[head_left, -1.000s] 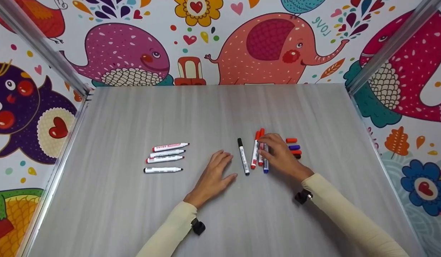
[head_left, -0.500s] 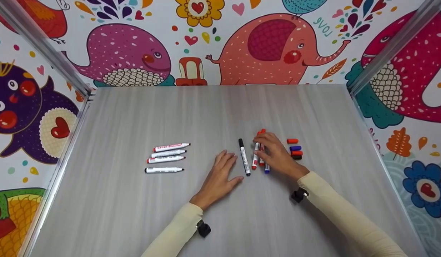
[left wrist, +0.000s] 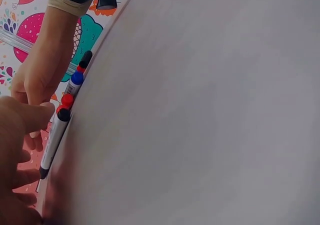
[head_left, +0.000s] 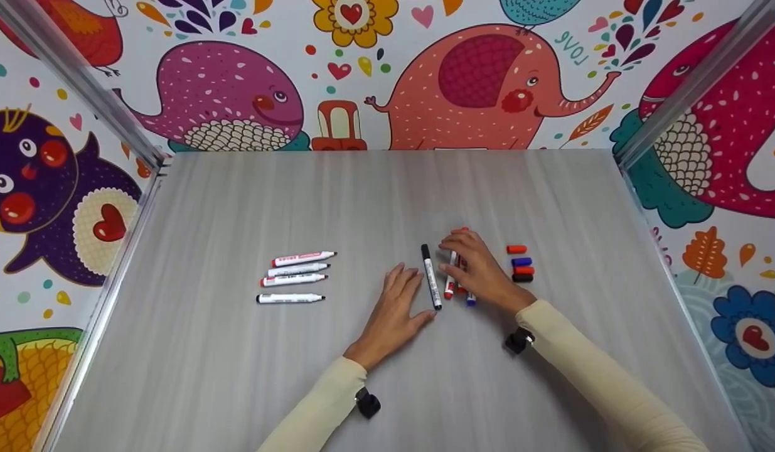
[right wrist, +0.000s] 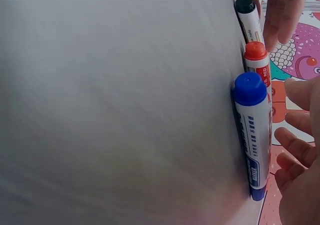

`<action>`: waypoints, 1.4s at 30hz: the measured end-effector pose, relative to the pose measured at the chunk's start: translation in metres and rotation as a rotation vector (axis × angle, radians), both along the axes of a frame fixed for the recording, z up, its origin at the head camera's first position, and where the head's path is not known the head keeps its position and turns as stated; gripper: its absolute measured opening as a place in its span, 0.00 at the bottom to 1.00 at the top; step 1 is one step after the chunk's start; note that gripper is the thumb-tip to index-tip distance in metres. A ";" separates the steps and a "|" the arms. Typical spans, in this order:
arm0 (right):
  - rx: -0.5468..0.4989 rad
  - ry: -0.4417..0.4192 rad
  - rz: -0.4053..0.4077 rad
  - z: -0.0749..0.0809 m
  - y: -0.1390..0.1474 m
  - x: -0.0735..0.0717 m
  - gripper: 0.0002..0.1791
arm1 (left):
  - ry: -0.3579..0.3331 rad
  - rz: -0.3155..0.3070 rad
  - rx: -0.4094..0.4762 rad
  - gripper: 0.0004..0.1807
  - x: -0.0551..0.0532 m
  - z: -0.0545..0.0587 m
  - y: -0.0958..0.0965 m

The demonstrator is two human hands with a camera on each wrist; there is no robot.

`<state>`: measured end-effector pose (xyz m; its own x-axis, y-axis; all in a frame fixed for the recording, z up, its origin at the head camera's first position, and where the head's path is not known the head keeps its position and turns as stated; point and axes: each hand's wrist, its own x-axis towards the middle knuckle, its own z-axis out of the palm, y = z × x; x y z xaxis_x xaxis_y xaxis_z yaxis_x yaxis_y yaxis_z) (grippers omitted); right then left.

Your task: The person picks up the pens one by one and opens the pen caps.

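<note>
My left hand (head_left: 390,314) lies beside a black-capped marker (head_left: 431,276), its fingers loosely spread and its thumb tip right at the marker's near end. The same black marker (left wrist: 54,141) shows past the left thumb in the left wrist view. My right hand (head_left: 484,270) hovers over a small group of capped markers, fingers relaxed and slightly bent, partly hiding them. Under it show a red marker (head_left: 448,292) and the blue marker's end (head_left: 471,300). In the right wrist view, the fingers are apart from the blue marker (right wrist: 252,140), with a red marker (right wrist: 257,55) beyond it.
Uncapped markers lie side by side at the left, among them a black one (head_left: 291,299) and a red one (head_left: 304,258). Right of my right hand sit several loose caps, including a blue cap (head_left: 521,262) and a black cap (head_left: 523,277). Patterned panels (head_left: 236,94) enclose the grey table (head_left: 362,194).
My left hand has moved right, closer to the black-capped marker. My right hand has shifted left across the red and blue markers, covering more of the red ones.
</note>
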<state>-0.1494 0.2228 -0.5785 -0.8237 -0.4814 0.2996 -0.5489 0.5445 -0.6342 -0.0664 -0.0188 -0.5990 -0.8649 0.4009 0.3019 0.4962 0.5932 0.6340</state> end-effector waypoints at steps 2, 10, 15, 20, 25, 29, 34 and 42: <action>-0.007 -0.002 0.007 0.000 -0.002 -0.001 0.23 | 0.012 0.000 0.000 0.39 0.000 0.000 0.001; -0.001 0.030 0.043 -0.003 -0.010 -0.007 0.23 | 0.024 0.026 0.000 0.40 0.001 -0.002 0.006; 0.033 0.023 0.038 -0.005 -0.014 -0.009 0.24 | 0.021 0.044 0.003 0.42 0.004 -0.002 0.015; 0.069 -0.002 0.043 -0.006 -0.017 -0.012 0.23 | 0.006 0.057 -0.024 0.44 0.005 -0.002 0.024; 0.083 0.015 0.050 -0.007 -0.019 -0.015 0.23 | 0.009 0.082 -0.049 0.44 0.005 -0.002 0.031; 0.086 0.063 0.053 -0.007 -0.021 -0.016 0.24 | 0.016 0.095 -0.064 0.43 0.005 -0.002 0.034; 0.110 0.080 0.055 -0.007 -0.023 -0.017 0.23 | 0.030 0.116 -0.096 0.40 0.005 -0.002 0.037; 0.137 0.029 0.052 -0.003 -0.026 -0.014 0.22 | -0.001 0.098 -0.060 0.39 0.005 0.000 0.032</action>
